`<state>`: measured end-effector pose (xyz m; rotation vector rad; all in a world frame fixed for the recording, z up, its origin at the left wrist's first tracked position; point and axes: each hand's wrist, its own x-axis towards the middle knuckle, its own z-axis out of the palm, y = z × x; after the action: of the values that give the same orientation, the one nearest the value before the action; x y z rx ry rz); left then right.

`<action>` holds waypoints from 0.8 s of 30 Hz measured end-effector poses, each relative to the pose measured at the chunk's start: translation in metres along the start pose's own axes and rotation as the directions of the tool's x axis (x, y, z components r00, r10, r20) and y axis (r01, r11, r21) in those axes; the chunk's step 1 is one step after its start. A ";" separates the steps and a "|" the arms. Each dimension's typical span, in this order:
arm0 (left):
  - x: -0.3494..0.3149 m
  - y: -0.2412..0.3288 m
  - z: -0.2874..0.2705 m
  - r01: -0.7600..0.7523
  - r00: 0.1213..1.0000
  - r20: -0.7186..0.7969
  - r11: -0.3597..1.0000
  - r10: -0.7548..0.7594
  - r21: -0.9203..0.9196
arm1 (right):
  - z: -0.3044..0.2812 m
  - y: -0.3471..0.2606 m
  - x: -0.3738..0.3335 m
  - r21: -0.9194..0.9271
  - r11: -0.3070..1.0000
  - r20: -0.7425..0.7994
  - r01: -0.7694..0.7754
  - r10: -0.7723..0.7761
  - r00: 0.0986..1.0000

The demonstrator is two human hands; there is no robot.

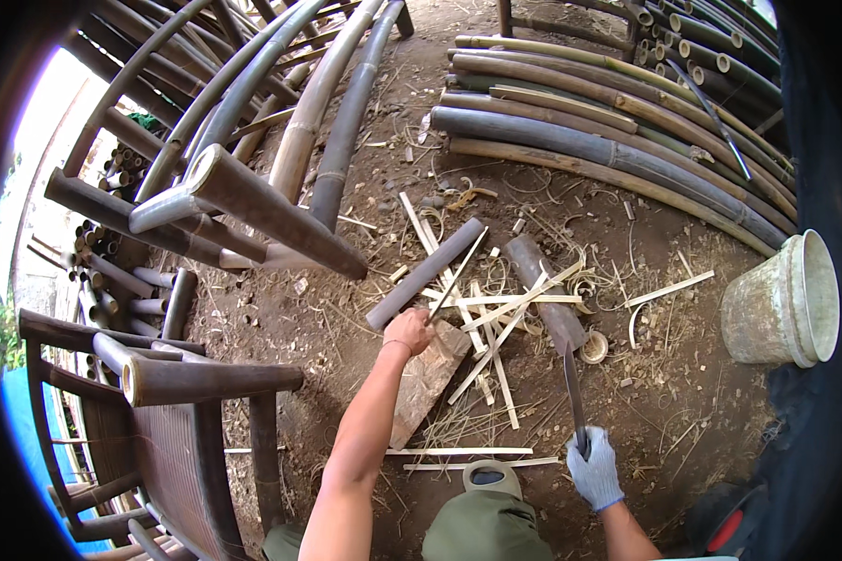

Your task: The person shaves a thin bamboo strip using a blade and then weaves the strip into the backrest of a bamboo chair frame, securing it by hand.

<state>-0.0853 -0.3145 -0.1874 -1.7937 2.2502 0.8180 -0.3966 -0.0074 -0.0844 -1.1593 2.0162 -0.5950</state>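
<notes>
My bare left hand is closed around the lower end of a thin bamboo strip, which slants up and away to the right. It is above a flat wooden block, beside a dark bamboo tube. In a pale grey-blue glove, my right hand grips the dark handle of a long knife. The blade points away from me, its tip near a second dark bamboo piece. Several pale split bamboo strips lie crossed between the hands.
Long bamboo poles lie stacked at the far right. A dirty whitish bucket stands on the right. Bamboo furniture frames crowd the far left, and a bamboo chair is at the near left. Shavings litter the dirt floor.
</notes>
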 end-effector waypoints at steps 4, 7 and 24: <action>-0.081 0.017 -0.032 0.371 0.929 0.355 0.322 -0.110 -0.871 | 0.018 -0.049 0.046 0.018 0.983 0.032 0.180 -0.181 0.983; -0.160 0.022 -0.034 0.273 0.962 0.264 -0.213 0.073 -0.938 | 0.038 -0.084 0.081 0.025 0.869 0.040 0.495 -0.495 0.868; -0.335 0.031 -0.007 -0.041 0.786 -0.275 0.397 -0.554 -0.917 | 0.131 -0.195 0.022 -0.003 0.427 0.428 0.904 -0.816 0.387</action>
<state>-0.0207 -0.0273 -0.0245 -3.1402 1.6416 1.8868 -0.1977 -0.1265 -0.0406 -2.3334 1.0004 -0.5479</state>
